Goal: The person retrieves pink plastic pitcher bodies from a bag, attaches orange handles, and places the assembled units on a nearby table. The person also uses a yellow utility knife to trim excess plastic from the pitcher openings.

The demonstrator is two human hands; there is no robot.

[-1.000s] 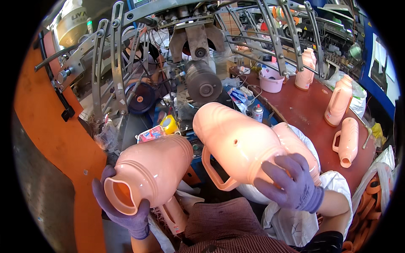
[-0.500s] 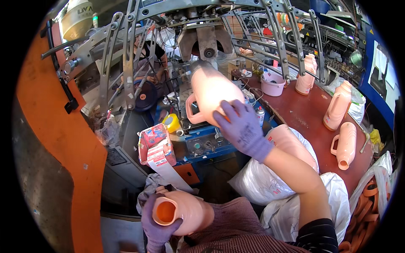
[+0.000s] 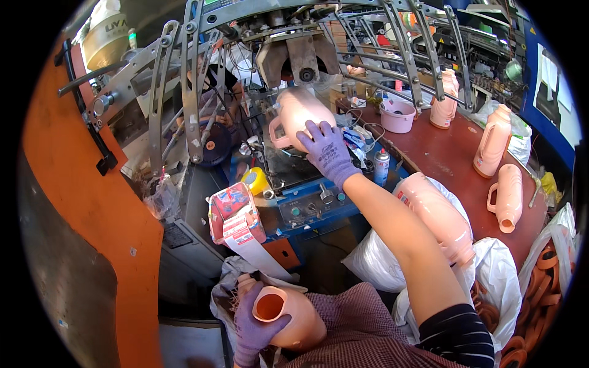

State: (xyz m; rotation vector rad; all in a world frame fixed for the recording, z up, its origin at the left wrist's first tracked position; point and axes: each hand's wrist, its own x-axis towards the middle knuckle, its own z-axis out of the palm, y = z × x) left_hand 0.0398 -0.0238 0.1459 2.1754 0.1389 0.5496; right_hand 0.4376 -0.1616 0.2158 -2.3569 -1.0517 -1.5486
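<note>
My right hand [image 3: 331,150], in a purple glove, curls its fingers over the near end of a pink plastic jug [image 3: 307,107]. That jug lies on its side under the machine's metal fork [image 3: 304,58], handle to the left; its far end is hard to make out. Low at my lap, my left hand [image 3: 253,328], also gloved, grips a second pink jug [image 3: 307,322] by its round open mouth, which faces up. Thumb and fingers lie around the rim. Beside that hand a pink ribbed neck [image 3: 245,282] pokes out.
Slotted steel arms [image 3: 193,92] hang around the work spot. On the red-brown table [image 3: 442,165] stand pink jugs [image 3: 492,144] and a pink bucket [image 3: 397,116]. A spray can [image 3: 381,167], yellow tape roll [image 3: 254,180] and pink box [image 3: 215,221] are near. Another person [image 3: 230,92] sits beyond.
My right arm has reached farther forward, and the jug in that hand has moved away from me, deeper under the fork. The left hand still grips its jug. The view has shifted slightly.
</note>
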